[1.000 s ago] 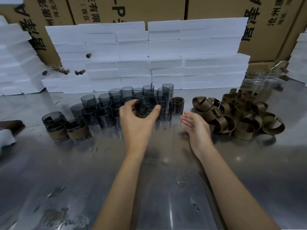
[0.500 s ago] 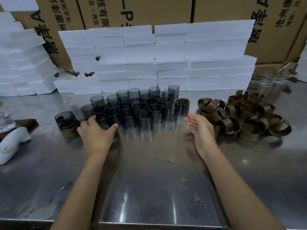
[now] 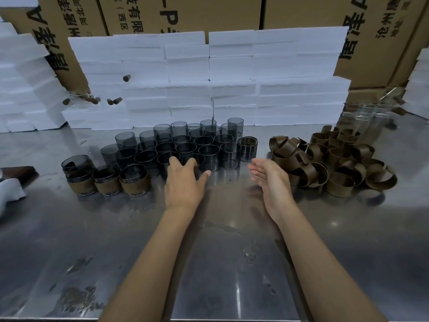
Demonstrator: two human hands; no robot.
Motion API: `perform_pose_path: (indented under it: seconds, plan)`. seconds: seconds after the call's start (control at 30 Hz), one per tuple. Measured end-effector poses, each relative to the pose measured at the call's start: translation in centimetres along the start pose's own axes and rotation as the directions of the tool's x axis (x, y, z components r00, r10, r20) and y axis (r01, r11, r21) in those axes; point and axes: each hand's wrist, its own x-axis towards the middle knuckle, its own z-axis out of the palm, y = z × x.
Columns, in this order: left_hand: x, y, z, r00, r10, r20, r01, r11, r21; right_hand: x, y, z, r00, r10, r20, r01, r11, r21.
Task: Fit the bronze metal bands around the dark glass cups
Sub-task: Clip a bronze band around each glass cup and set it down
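Several bare dark glass cups [image 3: 210, 156] stand bunched at the middle of the steel table. My left hand [image 3: 183, 182] is at the front of that bunch, empty, with fingers spread over a front-row cup that they partly hide. My right hand [image 3: 271, 180] hovers open, palm turned left, between the cups and the pile of bronze metal bands [image 3: 325, 159] on the right. At the left, three banded cups [image 3: 134, 182] stand in a row, and one more dark cup [image 3: 76, 162] sits on top of the leftmost.
White foam blocks [image 3: 209, 77] are stacked behind the cups, with cardboard boxes [image 3: 185, 12] behind them. Clear glasses [image 3: 362, 117] stand at the back right. A white object [image 3: 9, 194] and a dark brown piece [image 3: 18, 171] lie at the left edge.
My left hand carried a banded cup to the left and set it down with the other banded cups. It has since moved right, empty, to the bare cups. My right hand stayed put.
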Motion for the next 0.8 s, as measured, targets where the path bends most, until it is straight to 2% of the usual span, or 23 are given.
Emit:
perform_pose_path:
  seconds: [0.13, 0.23, 0.3, 0.4, 0.47, 0.57, 0.63, 0.8]
  plan:
    - [-0.7, 0.0, 0.1, 0.996, 0.078, -0.035, -0.08, 0.995, -0.062, -0.2, -0.1, 0.1, 0.999, -0.011, 0.039, 0.012, 0.999, -0.043]
    - [-0.5, 1.5, -0.5, 0.987, 0.126, -0.102, -0.153, 0.93, -0.334, -0.3, -0.2, 0.3, 0.996, 0.004, 0.091, 0.007, 0.992, -0.127]
    - [-0.1, 3.2, -0.7, 0.995, 0.093, -0.028, -0.093, 0.823, -0.561, -0.4, -0.2, 0.4, 0.987, 0.037, 0.155, -0.002, 0.976, -0.219]
    - [0.9, 5.4, -0.3, 0.965, 0.115, 0.234, 0.131, 0.563, -0.816, -0.6, -0.5, 0.5, 0.968, 0.064, 0.245, -0.004, 0.971, -0.24]
    - [1.2, 6.2, 0.7, 0.918, 0.149, 0.366, 0.278, 0.416, -0.866, -0.6, -1.1, 0.1, 0.951, 0.079, 0.299, -0.028, 0.985, -0.169]
    - [1.0, 6.0, 2.8, 0.868, 0.185, 0.46, 0.42, 0.22, -0.881, -0.1, -1.5, -1.0, 0.921, 0.114, 0.374, -0.062, 0.987, -0.147]
    - [1.0, 5.6, 3.4, 0.848, 0.205, 0.488, 0.458, 0.179, -0.871, 0.2, -1.6, -1.6, 0.904, 0.132, 0.407, -0.073, 0.985, -0.158]
    - [1.3, 4.5, 3.7, 0.814, 0.258, 0.521, 0.485, 0.193, -0.853, -0.1, -2.0, -1.2, 0.9, 0.131, 0.415, -0.04, 0.974, -0.222]
